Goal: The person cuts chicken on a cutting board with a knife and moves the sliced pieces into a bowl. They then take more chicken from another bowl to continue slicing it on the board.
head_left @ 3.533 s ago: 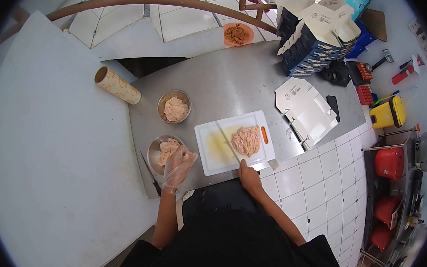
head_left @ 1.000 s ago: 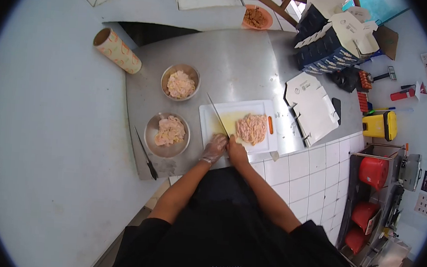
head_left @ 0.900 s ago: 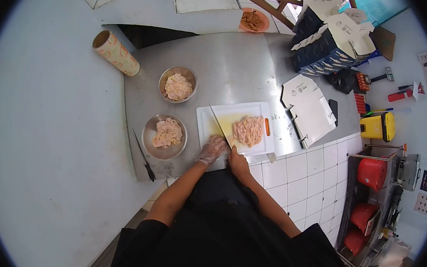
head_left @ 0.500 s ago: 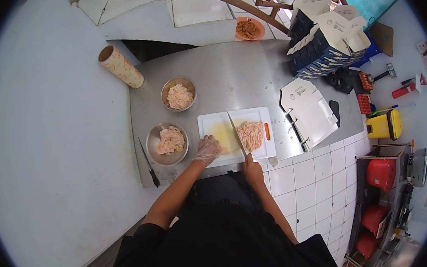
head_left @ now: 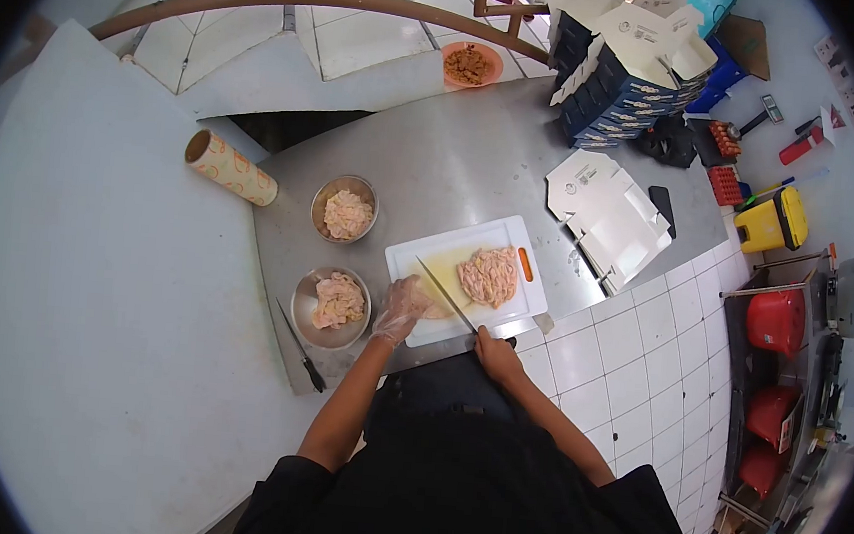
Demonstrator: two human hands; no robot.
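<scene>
My right hand (head_left: 500, 355) is closed around the handle of a long kitchen knife (head_left: 448, 297), its blade slanting over the white cutting board (head_left: 532, 300). On the board's left side, my left hand (head_left: 401, 310), in a clear plastic glove, presses its fingers on a piece of raw chicken (head_left: 437, 310); the fingertips are partly hidden. Right of the blade lies a pile of sliced raw chicken (head_left: 489, 276). Two steel bowls stand to the left: the near bowl (head_left: 323, 339) holds larger chicken pieces, while the far bowl (head_left: 320, 196) also contains pale raw meat.
A second knife (head_left: 310, 371) lies left of the near bowl. Beyond it stands a patterned roll (head_left: 232, 168). Flat white cardboard (head_left: 612, 216) and a black phone-like object (head_left: 662, 210) lie right, below stacked boxes (head_left: 622, 87). An orange bowl (head_left: 496, 60) holds brown food.
The knife has swung left off the sliced pile, its tip now nearer my left hand. My left hand has shifted slightly left. The whole view has turned a little.
</scene>
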